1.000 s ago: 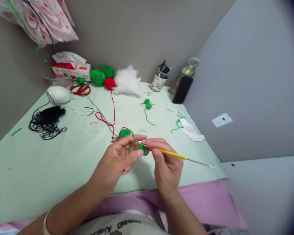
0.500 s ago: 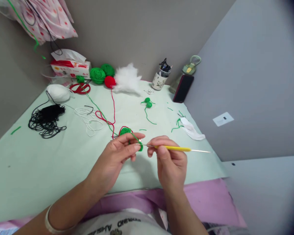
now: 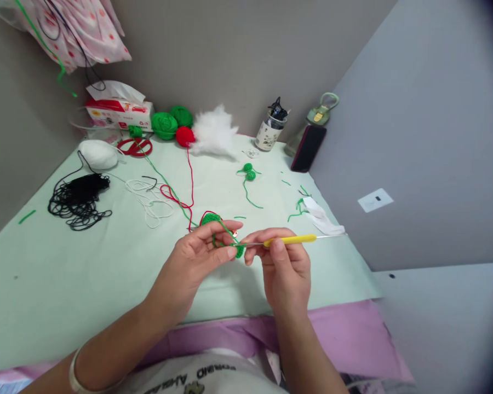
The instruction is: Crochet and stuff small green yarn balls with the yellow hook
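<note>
My left hand [image 3: 201, 253] pinches a small green crochet piece [image 3: 240, 251] between thumb and fingers, with green yarn [image 3: 227, 230] running over its forefinger. In my right hand [image 3: 285, 262] is a crochet hook [image 3: 291, 239] with a yellow handle, held like a pencil. Its thin metal tip reaches the green piece at my left fingertips; the loops there are too small to make out. Just behind my left hand a larger green crocheted part [image 3: 210, 219] lies on the table, with red yarn [image 3: 191, 189] beside it.
Green yarn balls [image 3: 164, 126], a red ball [image 3: 184, 137], white stuffing [image 3: 216, 133] and red-handled scissors [image 3: 135, 146] lie at the back. Black yarn [image 3: 80, 200] and a white ball [image 3: 98, 154] are left. A pen cup [image 3: 269, 134], phone [image 3: 309, 148] and bottle [image 3: 318, 112] stand back right.
The yellow hook has swung to a more level-to-upward slant, its rear end higher and slightly left. The green piece tips slightly lower at my left fingertips. Both hands keep their hold.
</note>
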Motion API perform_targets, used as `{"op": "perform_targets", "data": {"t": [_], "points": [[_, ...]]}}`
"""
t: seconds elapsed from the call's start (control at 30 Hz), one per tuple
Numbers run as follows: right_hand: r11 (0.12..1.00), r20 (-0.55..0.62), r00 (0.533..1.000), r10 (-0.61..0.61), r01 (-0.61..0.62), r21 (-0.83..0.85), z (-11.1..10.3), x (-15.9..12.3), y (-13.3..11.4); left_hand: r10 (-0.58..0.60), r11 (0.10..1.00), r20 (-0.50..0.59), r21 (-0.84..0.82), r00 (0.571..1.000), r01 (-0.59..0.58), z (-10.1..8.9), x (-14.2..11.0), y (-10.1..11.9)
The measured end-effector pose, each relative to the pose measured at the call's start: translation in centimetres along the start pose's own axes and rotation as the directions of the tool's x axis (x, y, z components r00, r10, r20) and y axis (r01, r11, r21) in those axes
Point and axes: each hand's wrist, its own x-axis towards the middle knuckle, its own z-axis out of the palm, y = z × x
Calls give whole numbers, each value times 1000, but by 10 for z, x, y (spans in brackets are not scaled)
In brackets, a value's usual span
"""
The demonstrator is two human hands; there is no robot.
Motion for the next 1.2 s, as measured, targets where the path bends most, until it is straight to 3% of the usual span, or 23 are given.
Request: {"op": "perform_targets", "data": {"t": [0.17, 0.3, 0.37, 0.43, 0.5, 0.53, 0.57, 0.6, 0.67, 0.73, 0.8, 0.93, 1.03, 1.13, 1.2], "points": [[997, 24, 998, -55, 56, -49, -2, -4, -7, -6, 999, 5, 44, 1000, 6, -1, -1, 0], [930, 92, 973, -210, 228, -289, -3, -9, -11, 40, 995, -26, 87, 999, -38, 1, -1, 0], [821, 203, 921, -332, 388, -418, -3, -11, -9, 75, 992, -51, 104, 996, -69, 3, -1, 0], [645, 317, 845, -431, 534, -546, -2, -14, -4, 84, 994, -54, 78, 995, -80, 6, -2, -1], [458, 375, 783, -496, 603, -653, -2, -16, 2, 20, 999, -11, -27, 1000, -20, 6, -1, -2], [407, 379, 769, -515, 608, -682, -2, -17, 4, -33, 995, 28, -96, 999, 36, 6, 0, -2], [410, 365, 772, -521, 601, -687, -2, -17, 5, -87, 982, 66, -160, 994, 96, 5, 1, -2], [469, 328, 792, -514, 581, -665, -2, -16, 4, -131, 966, 95, -210, 987, 148, 4, 2, -2], [685, 188, 875, -445, 468, -559, -1, -13, 1, -171, 947, 113, -255, 979, 195, 2, 4, -2], [862, 50, 939, -341, 333, -381, 0, -8, -2, -150, 955, 92, -243, 984, 168, 1, 5, -1], [931, 18, 964, -266, 261, -255, 3, -4, -4, -107, 972, 81, -200, 991, 121, 3, 4, -1], [913, 61, 962, -264, 270, -305, 7, -6, -2, -29, 993, 53, -112, 998, 35, 6, 1, -3], [777, 149, 915, -374, 397, -488, 6, -12, 2, -34, 988, 36, -148, 999, 39, 6, 1, -5], [637, 254, 852, -457, 514, -574, 2, -14, 2, -135, 959, 114, -235, 984, 158, 4, 4, -5], [722, 173, 886, -431, 453, -523, 0, -12, 0, -182, 936, 142, -278, 973, 216, 2, 7, -5]]}}
